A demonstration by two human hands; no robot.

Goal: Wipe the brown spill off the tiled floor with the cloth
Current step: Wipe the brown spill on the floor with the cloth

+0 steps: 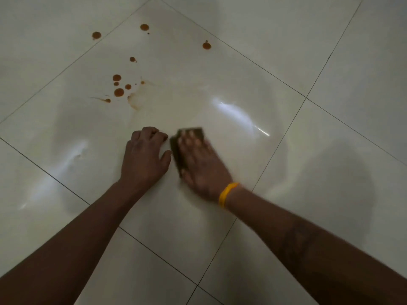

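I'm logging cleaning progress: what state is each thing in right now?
brown spill: unwiped drops on the tile, with a faint smear beside them.
cloth: dark, flat on the floor under the right hand, clear of the drops.
right hand: fingers straight, pressing the cloth; blurred.
left hand: on the bare tile, fingers curled, holding nothing.
yellow wristband: on the right wrist.
tiled floor: glossy, pale.
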